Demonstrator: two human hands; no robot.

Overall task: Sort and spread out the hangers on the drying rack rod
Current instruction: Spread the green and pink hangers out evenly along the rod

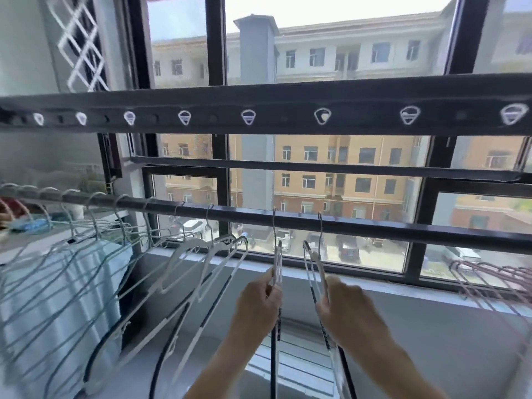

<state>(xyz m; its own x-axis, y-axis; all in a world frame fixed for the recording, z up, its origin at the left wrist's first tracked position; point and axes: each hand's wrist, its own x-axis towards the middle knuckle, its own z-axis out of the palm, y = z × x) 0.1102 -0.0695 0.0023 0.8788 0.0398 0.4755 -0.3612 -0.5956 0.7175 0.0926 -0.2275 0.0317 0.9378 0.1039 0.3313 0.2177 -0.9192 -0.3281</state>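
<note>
White-coated wire hangs from dark steel at an apartment window. A person's left hand (pixel 259 295) pinches the shoulder of a white hanger with black ribbed grip strips (pixel 277 264). The right hand (pixel 345 309) has its fingers (pixel 328 303) curled round a second white hanger (pixel 314 263). Both hangers sit by their hooks on the dark metal drying-rack rod (pixel 403 229), near each other at about mid-span, with bare rod to their right.

The job here looks like opening the gap between the pair. That would go best by taking a little weight off each hook and sliding it along the rod rather than dragging downward. Each hanger should stay square to the rod so the spacing stays even. The second white hanger probably belongs further out on the bare stretch.

Just to the left is a fanned cluster of white hangers (pixel 224 243) with overlapping shoulders, likely to snag if one is pulled free alone. Pale green wire hangers (pixel 51 283) crowd the far left in front of something pale blue. Pink wire hangers (pixel 489 280) are bunched at the far right, their hooks out of view. They may limit the room on that side. Overhead runs a dark rail with white-ringed holes (pixel 288 110).
</note>
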